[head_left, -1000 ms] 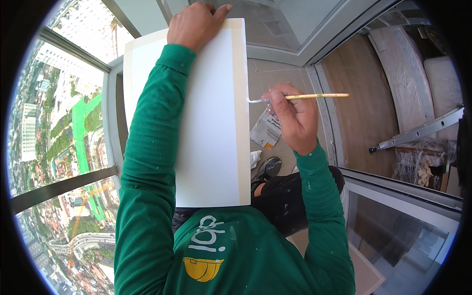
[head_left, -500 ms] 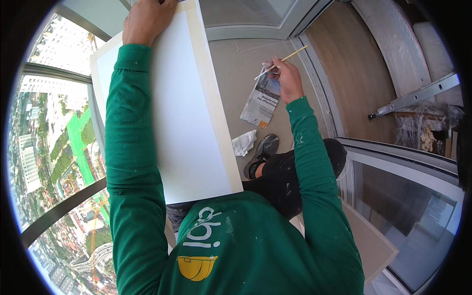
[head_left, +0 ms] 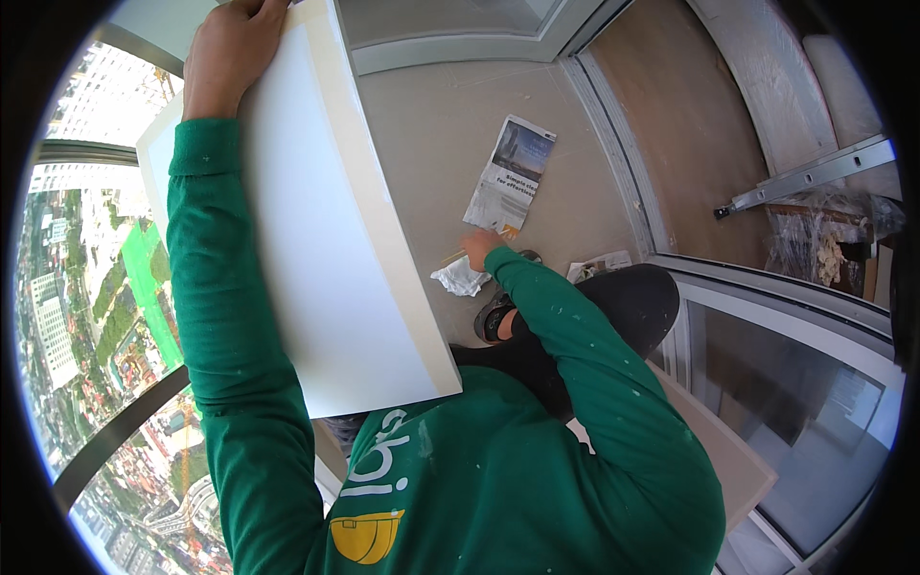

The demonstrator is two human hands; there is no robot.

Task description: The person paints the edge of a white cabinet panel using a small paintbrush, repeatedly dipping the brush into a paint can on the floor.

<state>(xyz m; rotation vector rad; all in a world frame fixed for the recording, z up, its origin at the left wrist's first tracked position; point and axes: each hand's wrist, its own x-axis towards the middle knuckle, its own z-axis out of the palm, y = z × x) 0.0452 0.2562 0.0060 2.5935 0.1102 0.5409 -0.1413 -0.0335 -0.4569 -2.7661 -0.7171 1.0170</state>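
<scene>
A large white panel [head_left: 307,230] with strips of cream tape along its borders leans in front of me, its near end by my lap. My left hand [head_left: 235,57] is closed on its far edge, fingertips partly cut off by the picture's rim. Low over the floor, my right hand [head_left: 479,247] is closed around a thin yellow-handled brush, mostly hidden by the fingers. Right below that hand lies a crumpled white cloth [head_left: 460,279]; whether they touch I cannot tell. A printed leaflet [head_left: 513,172] lies flat on the floor beyond the hand.
Glass with a high view over a city [head_left: 96,316] is on the left. A sliding-door track [head_left: 618,158] runs along the right, with a metal ladder-like rail [head_left: 815,177] and plastic-wrapped items [head_left: 824,240] past it. Another printed sheet [head_left: 599,265] lies by my knee.
My right hand has come down from above the leaflet to beside the white cloth, bringing the brush along. The panel and my left hand have shifted slightly left in the picture.
</scene>
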